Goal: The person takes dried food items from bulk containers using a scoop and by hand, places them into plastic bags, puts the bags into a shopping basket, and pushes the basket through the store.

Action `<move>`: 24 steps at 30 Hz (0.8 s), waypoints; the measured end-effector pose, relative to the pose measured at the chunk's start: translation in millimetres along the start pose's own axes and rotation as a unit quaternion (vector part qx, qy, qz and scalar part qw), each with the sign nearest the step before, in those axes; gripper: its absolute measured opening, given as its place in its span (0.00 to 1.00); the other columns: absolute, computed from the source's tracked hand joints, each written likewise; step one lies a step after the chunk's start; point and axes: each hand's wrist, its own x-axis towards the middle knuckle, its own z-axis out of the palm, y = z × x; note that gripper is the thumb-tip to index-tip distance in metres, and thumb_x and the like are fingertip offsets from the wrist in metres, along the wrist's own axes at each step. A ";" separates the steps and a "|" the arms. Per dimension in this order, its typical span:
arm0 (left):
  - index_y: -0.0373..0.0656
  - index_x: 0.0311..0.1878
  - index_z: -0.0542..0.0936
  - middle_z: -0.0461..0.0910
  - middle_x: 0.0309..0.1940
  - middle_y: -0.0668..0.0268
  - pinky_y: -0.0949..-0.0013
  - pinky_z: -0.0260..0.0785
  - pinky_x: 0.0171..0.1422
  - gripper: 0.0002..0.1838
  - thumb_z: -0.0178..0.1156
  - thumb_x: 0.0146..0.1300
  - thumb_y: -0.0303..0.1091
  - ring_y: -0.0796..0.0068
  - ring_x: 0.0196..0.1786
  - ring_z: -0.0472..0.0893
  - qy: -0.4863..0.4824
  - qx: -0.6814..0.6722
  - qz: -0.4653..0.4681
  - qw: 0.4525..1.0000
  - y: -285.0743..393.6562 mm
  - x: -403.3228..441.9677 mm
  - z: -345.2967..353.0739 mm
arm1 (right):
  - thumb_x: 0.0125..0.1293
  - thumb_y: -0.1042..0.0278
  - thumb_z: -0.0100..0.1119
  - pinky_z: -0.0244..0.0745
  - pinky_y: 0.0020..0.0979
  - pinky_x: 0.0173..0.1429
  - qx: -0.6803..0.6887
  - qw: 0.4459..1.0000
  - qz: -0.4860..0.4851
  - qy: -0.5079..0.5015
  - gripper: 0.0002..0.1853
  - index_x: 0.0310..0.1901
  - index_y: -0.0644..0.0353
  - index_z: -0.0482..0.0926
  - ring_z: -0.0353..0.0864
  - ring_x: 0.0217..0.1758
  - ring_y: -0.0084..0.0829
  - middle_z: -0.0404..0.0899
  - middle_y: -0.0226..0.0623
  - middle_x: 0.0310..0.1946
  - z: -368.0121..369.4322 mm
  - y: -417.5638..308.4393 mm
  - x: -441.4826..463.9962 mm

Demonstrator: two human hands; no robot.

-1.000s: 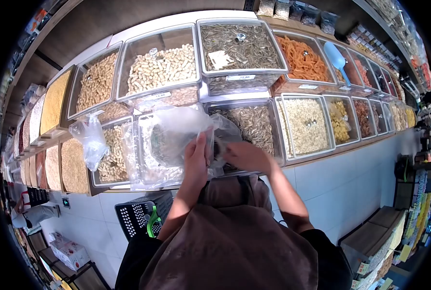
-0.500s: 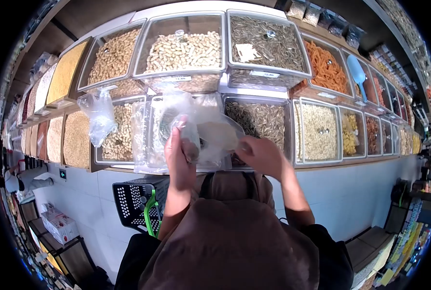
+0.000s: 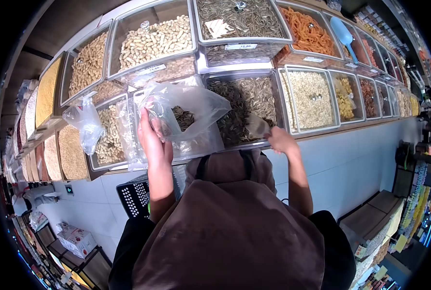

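My left hand (image 3: 155,140) grips a clear plastic bag (image 3: 203,104) by its left side, and the bag's mouth gapes toward the right. Some dark seeds show inside or through the bag. In my right hand (image 3: 282,141) is the handle end of a small scoop (image 3: 258,125), whose blade rests among the sunflower seeds in the open bin (image 3: 279,92). Darker seeds lie in the left part of that bin, lighter ones in the right part.
Lidded bins of peanuts (image 3: 155,41), seeds (image 3: 254,21) and orange strips (image 3: 303,31) stand behind. A blue scoop (image 3: 341,33) lies on a lid at the right. Another plastic bag (image 3: 86,126) is at the left, and a black basket (image 3: 134,198) stands below.
My right hand has moved away from the bag, carrying the scoop right and down into the seed bin. My left hand has shifted left with the bag, which now hangs wider open.
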 end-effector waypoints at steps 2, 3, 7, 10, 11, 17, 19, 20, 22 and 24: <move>0.44 0.49 0.79 0.58 0.11 0.79 0.76 0.51 0.25 0.17 0.54 0.77 0.49 0.85 0.15 0.56 -0.007 0.002 0.001 1.000 2.3 -7.8 2.2 | 0.71 0.58 0.55 0.80 0.43 0.36 0.013 1.000 -0.014 0.024 0.23 0.28 0.74 0.80 0.85 0.23 0.45 0.81 0.52 0.19 27.3 -9.9 29.0; 0.44 0.48 0.79 0.58 0.11 0.79 0.76 0.51 0.25 0.17 0.54 0.77 0.49 0.85 0.14 0.56 -0.015 0.005 0.005 1.000 3.6 -11.7 1.7 | 0.72 0.57 0.55 0.74 0.39 0.27 0.009 0.996 -0.048 0.074 0.22 0.28 0.71 0.77 0.81 0.19 0.37 0.79 0.46 0.18 45.8 -7.6 48.6; 0.37 0.62 0.78 0.56 0.11 0.80 0.76 0.43 0.21 0.24 0.50 0.78 0.48 0.88 0.14 0.54 0.003 0.001 0.014 1.000 -0.9 -18.7 -3.6 | 0.75 0.53 0.54 0.64 0.33 0.14 0.272 0.962 0.015 0.014 0.21 0.31 0.65 0.76 0.73 0.13 0.28 0.75 0.39 0.17 84.0 -12.1 108.3; 0.37 0.61 0.78 0.56 0.11 0.80 0.76 0.43 0.21 0.24 0.50 0.79 0.48 0.88 0.14 0.55 -0.012 0.019 0.017 1.000 1.8 -27.0 -4.0 | 0.75 0.52 0.54 0.60 0.33 0.11 0.431 0.902 0.032 0.005 0.21 0.35 0.64 0.76 0.68 0.10 0.27 0.74 0.37 0.16 90.1 -14.8 110.8; 0.37 0.61 0.78 0.56 0.11 0.80 0.76 0.43 0.21 0.24 0.50 0.79 0.48 0.88 0.14 0.55 -0.009 0.018 0.016 1.000 2.3 -29.4 -5.5 | 0.75 0.52 0.54 0.60 0.33 0.11 0.428 0.903 0.034 0.004 0.21 0.35 0.64 0.76 0.68 0.10 0.27 0.74 0.37 0.16 90.6 -13.5 108.9; 0.37 0.61 0.79 0.56 0.11 0.80 0.76 0.42 0.21 0.24 0.50 0.79 0.48 0.89 0.15 0.54 -0.010 0.030 0.017 0.999 0.2 -31.2 -13.0 | 0.75 0.54 0.54 0.59 0.28 0.12 0.443 0.897 -0.010 -0.008 0.22 0.30 0.67 0.75 0.67 0.10 0.24 0.73 0.37 0.16 83.0 -16.1 96.1; 0.38 0.60 0.80 0.56 0.12 0.81 0.76 0.43 0.21 0.23 0.50 0.79 0.47 0.89 0.15 0.54 -0.035 0.027 0.040 0.998 -0.3 -31.6 -13.3 | 0.76 0.54 0.53 0.59 0.28 0.12 0.393 0.918 -0.047 -0.002 0.22 0.31 0.66 0.75 0.67 0.10 0.23 0.72 0.35 0.15 79.6 -11.8 86.6; 0.38 0.60 0.80 0.56 0.12 0.81 0.76 0.43 0.21 0.23 0.50 0.79 0.47 0.89 0.15 0.54 -0.035 0.026 0.039 0.998 -1.0 -30.6 -12.6 | 0.76 0.54 0.53 0.59 0.28 0.12 0.392 0.919 -0.047 -0.001 0.22 0.31 0.66 0.75 0.67 0.10 0.23 0.72 0.35 0.15 76.0 -10.3 83.1; 0.38 0.58 0.81 0.58 0.13 0.82 0.77 0.43 0.22 0.21 0.50 0.79 0.46 0.90 0.16 0.55 -0.033 0.022 0.033 0.999 -2.1 -28.6 -10.5 | 0.76 0.53 0.53 0.59 0.28 0.12 0.390 0.919 -0.047 0.020 0.22 0.30 0.65 0.75 0.66 0.10 0.22 0.72 0.33 0.15 63.8 -13.4 70.1; 0.38 0.59 0.81 0.58 0.14 0.82 0.77 0.43 0.22 0.21 0.50 0.79 0.45 0.90 0.17 0.55 -0.029 0.023 0.028 0.999 -3.4 -28.1 -5.4 | 0.76 0.53 0.52 0.59 0.27 0.12 0.396 0.917 -0.051 0.018 0.22 0.31 0.65 0.75 0.66 0.10 0.21 0.72 0.33 0.15 54.8 -10.5 60.0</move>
